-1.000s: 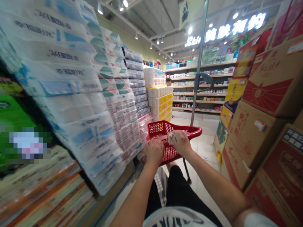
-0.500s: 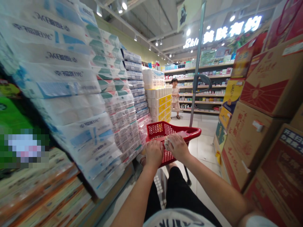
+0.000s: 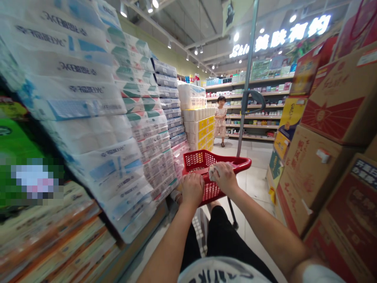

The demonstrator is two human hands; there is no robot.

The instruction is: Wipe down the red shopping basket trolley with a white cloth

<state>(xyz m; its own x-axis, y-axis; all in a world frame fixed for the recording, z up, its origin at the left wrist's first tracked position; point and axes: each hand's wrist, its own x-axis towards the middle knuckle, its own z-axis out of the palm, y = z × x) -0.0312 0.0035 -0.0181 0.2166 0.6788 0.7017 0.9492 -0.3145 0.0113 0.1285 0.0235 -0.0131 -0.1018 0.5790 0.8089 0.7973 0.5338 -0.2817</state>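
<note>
A red plastic shopping cart with perforated basket walls stands just in front of my legs. My left hand is closed over the left part of its near handle bar. To the right of it, my right hand is closed on the same bar. A small crumpled whitish thing, perhaps a tissue, shows at the thumb side of my right hand. The fingers hide most of the bar, and I see little of the basket's inside.
Tall stacks of packaged tissue paper line the left side. Cardboard cartons are piled on the right. A grey metal post rises beyond the cart. Farther along the aisle a person stands near stocked shelves.
My right hand has shifted slightly to the right along the bar, while my left hand stays put. The person ahead appears slightly farther right, with the legs in a different position.
</note>
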